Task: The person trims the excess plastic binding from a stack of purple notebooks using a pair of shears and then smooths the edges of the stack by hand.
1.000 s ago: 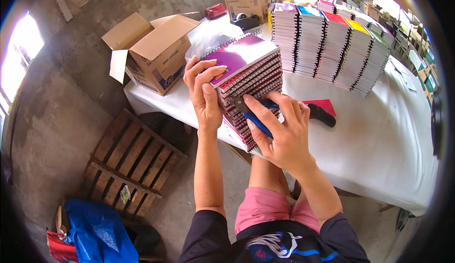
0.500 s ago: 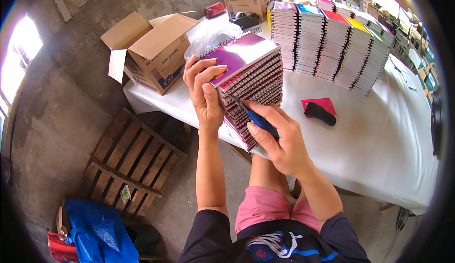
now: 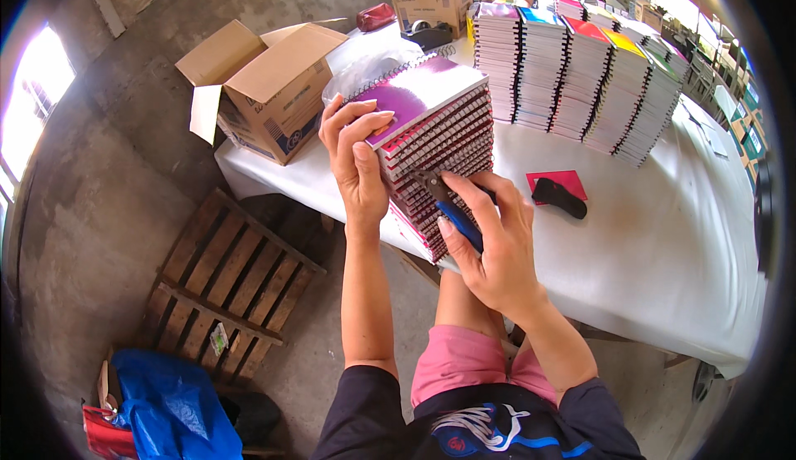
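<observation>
at the near edge of the white-covered table (image 3: 663, 286), the head view showed a stack of spiral-bound notebooks (image 3: 452, 141), a purple cover (image 3: 421, 98) uppermost and rows of wire coils facing the hands. the left hand (image 3: 361, 180) braced the stack's upper left corner, fingers loosely bent over the cover and thumb raised along the side, not clenched. the right hand (image 3: 502, 249) was apart from it, lower down, closed on blue-handled pliers (image 3: 458, 219), whose metal head lay against the coils or just in front of them; which of the two, and whether the blades were parted, could not be told. in this inspector's judgement, work at the coils called for a firm left palm so that the stack did not slew, the tool tip set squarely on a single wire, and a short, measured squeeze, with page edges and neighbouring loops kept out of the bite. to the right, a black object (image 3: 560, 200) lay on a red card (image 3: 568, 177); further stacks of bound books (image 3: 543, 75) stood beyond, and an open cardboard box (image 3: 279, 112) sat at the left.
</observation>
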`<action>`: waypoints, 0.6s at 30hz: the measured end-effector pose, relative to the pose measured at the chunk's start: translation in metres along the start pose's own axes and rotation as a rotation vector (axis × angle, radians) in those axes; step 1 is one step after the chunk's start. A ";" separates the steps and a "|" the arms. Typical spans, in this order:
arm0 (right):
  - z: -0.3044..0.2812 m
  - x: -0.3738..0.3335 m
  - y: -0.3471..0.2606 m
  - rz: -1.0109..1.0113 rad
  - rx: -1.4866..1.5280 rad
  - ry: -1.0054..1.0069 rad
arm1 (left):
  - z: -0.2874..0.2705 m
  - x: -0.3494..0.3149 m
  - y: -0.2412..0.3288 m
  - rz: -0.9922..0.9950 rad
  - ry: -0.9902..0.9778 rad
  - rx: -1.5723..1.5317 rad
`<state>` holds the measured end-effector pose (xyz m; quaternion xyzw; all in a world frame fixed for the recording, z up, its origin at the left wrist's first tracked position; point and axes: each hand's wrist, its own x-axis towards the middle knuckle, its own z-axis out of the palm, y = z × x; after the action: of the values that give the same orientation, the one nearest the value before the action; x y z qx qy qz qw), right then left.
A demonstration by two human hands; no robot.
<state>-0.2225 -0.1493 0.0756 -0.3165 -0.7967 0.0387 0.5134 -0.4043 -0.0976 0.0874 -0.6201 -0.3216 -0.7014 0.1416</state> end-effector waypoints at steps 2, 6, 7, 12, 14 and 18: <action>0.000 0.000 0.003 -0.028 -0.061 0.016 | 0.003 -0.002 0.000 -0.001 0.008 -0.003; 0.001 0.005 -0.005 -0.049 -0.076 0.002 | 0.000 0.000 0.002 0.015 -0.003 0.014; 0.002 0.006 -0.007 -0.051 -0.076 -0.007 | 0.000 0.000 0.001 0.016 -0.003 0.017; 0.005 0.000 0.000 0.190 0.522 -0.212 | -0.001 0.000 0.002 0.042 -0.040 0.078; 0.002 -0.002 0.000 0.351 0.760 -0.285 | -0.001 -0.002 0.003 0.043 -0.055 0.083; 0.005 -0.005 0.001 0.234 0.641 -0.174 | 0.001 0.000 0.002 0.017 -0.012 0.027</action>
<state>-0.2248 -0.1500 0.0686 -0.2240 -0.7432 0.3720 0.5090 -0.4022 -0.0986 0.0882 -0.6251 -0.3265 -0.6921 0.1538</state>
